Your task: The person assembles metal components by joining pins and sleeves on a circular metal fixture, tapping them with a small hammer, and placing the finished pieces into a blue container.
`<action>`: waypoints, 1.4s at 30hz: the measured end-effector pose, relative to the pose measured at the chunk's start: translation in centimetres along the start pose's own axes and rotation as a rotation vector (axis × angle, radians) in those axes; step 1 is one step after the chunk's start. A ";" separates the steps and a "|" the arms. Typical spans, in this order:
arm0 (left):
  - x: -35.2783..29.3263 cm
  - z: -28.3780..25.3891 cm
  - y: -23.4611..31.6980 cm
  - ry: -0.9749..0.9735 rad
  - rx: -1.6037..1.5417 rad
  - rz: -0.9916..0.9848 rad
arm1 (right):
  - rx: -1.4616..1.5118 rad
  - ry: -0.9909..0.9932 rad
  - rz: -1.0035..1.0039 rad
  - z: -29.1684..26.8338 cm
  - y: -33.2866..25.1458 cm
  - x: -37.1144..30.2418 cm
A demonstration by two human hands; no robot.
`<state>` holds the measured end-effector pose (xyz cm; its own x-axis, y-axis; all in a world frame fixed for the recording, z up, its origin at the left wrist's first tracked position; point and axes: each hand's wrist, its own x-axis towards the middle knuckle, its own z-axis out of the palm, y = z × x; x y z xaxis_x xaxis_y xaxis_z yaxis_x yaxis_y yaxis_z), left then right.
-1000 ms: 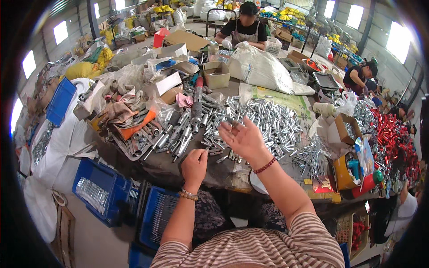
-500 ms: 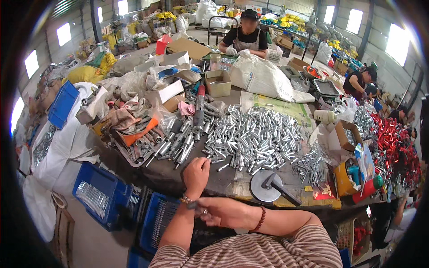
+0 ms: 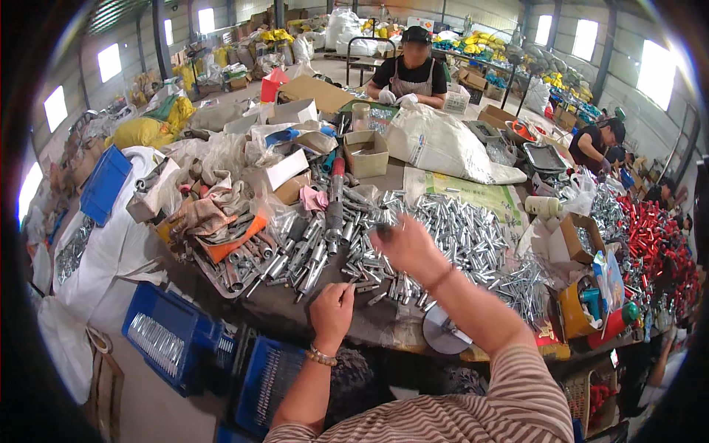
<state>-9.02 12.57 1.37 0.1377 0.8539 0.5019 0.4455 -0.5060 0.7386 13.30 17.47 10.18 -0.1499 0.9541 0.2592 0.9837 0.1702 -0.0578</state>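
My left hand (image 3: 331,314) is closed at the table's front edge, thumb and forefinger pressed together. Whatever it may pinch is too small to make out. Over the heap of silvery metal tubes (image 3: 473,240) stretches my right hand (image 3: 410,247), its fingers blurred and dark at the tips. Whether it grips a tube is not visible. A round metal disc (image 3: 437,336) lies under my right forearm, which hides most of the hammer on it. Thin metal pins (image 3: 521,284) are piled to the right of the tubes.
Larger tubes and rags (image 3: 221,214) crowd the left of the table. Below stand blue crates (image 3: 159,295) of metal parts. A white sack (image 3: 443,140) and a cardboard box (image 3: 365,164) lie at the back. Across the table sits a person (image 3: 413,70) in gloves. Red parts (image 3: 650,244) fill the right.
My right hand has moved from beside my left wrist, forward and right, out over the metal tubes. My left hand has shifted slightly nearer to me. My right forearm now covers the hammer.
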 end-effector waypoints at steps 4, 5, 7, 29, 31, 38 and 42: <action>0.1 0.3 0.2 -0.005 0.017 -0.002 | 0.600 0.292 0.114 -6.7 5.7 11.1; 0.2 1.0 0.1 -0.003 0.004 0.017 | 0.939 0.307 0.191 -7.5 6.7 12.6; 0.5 1.5 0.4 -0.012 -0.002 0.048 | 1.633 0.333 0.334 -8.5 7.4 14.5; 0.0 0.3 -0.4 -0.033 0.084 0.030 | 1.865 -0.230 0.696 -4.8 1.8 -25.6; 0.3 1.4 -0.7 -0.072 0.096 0.007 | 1.892 -0.283 0.691 -4.6 2.7 -27.9; -0.7 0.8 -1.1 -0.056 0.155 0.035 | 1.933 -0.188 0.778 -5.2 2.4 -32.4; -0.6 0.8 -0.8 -0.073 0.158 0.022 | 1.960 -0.160 0.738 -5.4 2.0 -33.2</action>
<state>-8.77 12.55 0.09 0.2105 0.8525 0.4785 0.5747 -0.5038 0.6449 20.74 -15.25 6.69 0.0167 0.9396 -0.3419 -0.5031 -0.2877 -0.8149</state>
